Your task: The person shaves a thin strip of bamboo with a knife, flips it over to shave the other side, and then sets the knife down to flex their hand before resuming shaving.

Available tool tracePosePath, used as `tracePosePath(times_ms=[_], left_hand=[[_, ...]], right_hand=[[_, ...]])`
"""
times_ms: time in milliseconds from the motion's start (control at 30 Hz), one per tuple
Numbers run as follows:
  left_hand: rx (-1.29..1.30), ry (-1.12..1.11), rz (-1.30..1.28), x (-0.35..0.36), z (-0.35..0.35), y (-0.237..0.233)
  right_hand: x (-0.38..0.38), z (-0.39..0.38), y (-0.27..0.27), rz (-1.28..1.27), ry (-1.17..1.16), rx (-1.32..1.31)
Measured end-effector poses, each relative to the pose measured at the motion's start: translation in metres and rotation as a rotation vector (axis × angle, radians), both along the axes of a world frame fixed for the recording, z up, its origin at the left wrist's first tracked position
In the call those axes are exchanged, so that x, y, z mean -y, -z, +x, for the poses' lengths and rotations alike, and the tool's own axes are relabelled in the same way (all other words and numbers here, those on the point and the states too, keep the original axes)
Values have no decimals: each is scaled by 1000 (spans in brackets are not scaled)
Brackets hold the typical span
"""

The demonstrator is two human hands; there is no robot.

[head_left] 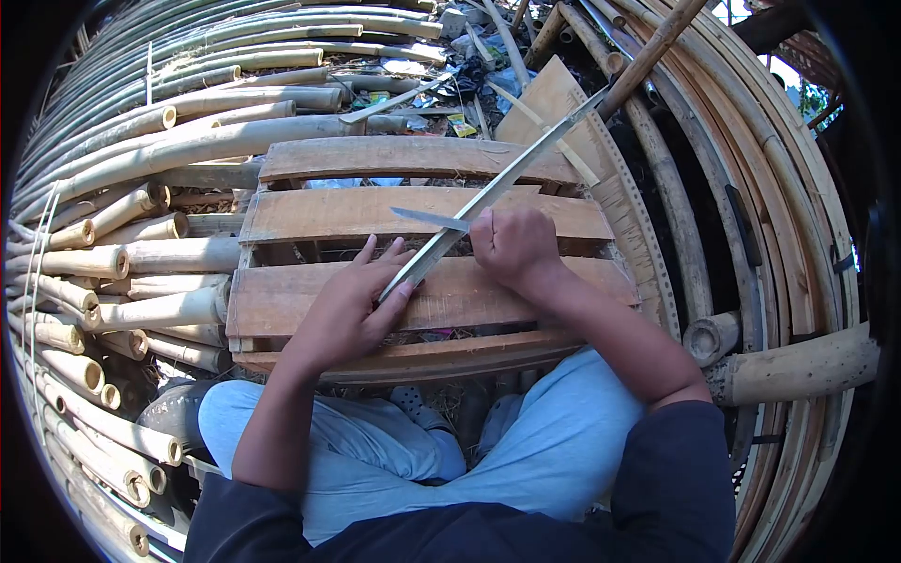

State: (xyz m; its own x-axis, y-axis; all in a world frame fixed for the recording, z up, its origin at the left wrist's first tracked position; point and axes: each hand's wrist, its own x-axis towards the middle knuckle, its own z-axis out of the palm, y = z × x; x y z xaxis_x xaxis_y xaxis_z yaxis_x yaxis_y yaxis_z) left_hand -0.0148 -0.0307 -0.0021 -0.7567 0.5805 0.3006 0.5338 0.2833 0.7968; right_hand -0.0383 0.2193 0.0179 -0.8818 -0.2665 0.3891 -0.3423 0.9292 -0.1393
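A long, narrow bamboo strip (511, 174) runs diagonally over a slatted wooden bench (328, 214). My left hand (361, 298) holds its lower end, thumb on one side and fingers spread on the other. My right hand (516, 242) is a fist around the handle of a knife (428, 219), whose blade points left and crosses the strip just above my left hand. The knife's handle is hidden inside the fist. The strip's far end reaches a bamboo pole at the upper right.
Cut bamboo poles (206, 141) are stacked on the left and far side. More long poles and strips (751, 169) stand along the right. A flat board (554, 103) leans behind the bench. Litter lies on the ground beyond. My knees are against the bench's near edge.
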Motion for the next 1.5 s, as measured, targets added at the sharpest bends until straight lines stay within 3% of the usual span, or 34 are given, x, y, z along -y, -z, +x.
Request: tracePosePath(times_ms=[133, 200, 300, 567, 667, 767, 900, 933, 1000, 1167, 1300, 1433, 1467, 1500], left_hand=[[42, -92, -8, 0, 2, -7], [189, -75, 21, 2, 0, -11], [294, -125, -27, 3, 1, -11], [189, -138, -17, 0, 2, 0], [194, -149, 17, 0, -2, 6], [219, -141, 10, 1, 0, 3], [203, -166, 26, 0, 0, 5], [200, -164, 26, 0, -1, 4], [157, -157, -8, 1, 0, 4], [163, -163, 39, 1, -3, 7], [204, -171, -26, -1, 1, -4], [202, -175, 46, 1, -4, 6], [182, -170, 40, 1, -4, 6], [170, -163, 34, 1, -2, 7]], right_hand=[[2, -6, 4, 3, 147, -58], [4, 3, 2, -14, -89, -36], [-7, -14, 2, -38, 72, -68], [0, -19, 2, -47, 149, -31], [6, -9, 0, 56, 37, 16], [-29, -43, 3, 17, 297, -29], [2, -9, -3, 97, 49, 31], [-4, -18, -3, 97, 52, 28], [-28, -48, 5, 30, 292, -57], [-6, -22, -3, 92, 43, -15], [-47, -63, 9, 64, 265, -104], [-10, -25, -4, 93, 5, -6], [-19, -36, -3, 90, 7, -7], [-39, -55, 1, 88, 152, -79]])
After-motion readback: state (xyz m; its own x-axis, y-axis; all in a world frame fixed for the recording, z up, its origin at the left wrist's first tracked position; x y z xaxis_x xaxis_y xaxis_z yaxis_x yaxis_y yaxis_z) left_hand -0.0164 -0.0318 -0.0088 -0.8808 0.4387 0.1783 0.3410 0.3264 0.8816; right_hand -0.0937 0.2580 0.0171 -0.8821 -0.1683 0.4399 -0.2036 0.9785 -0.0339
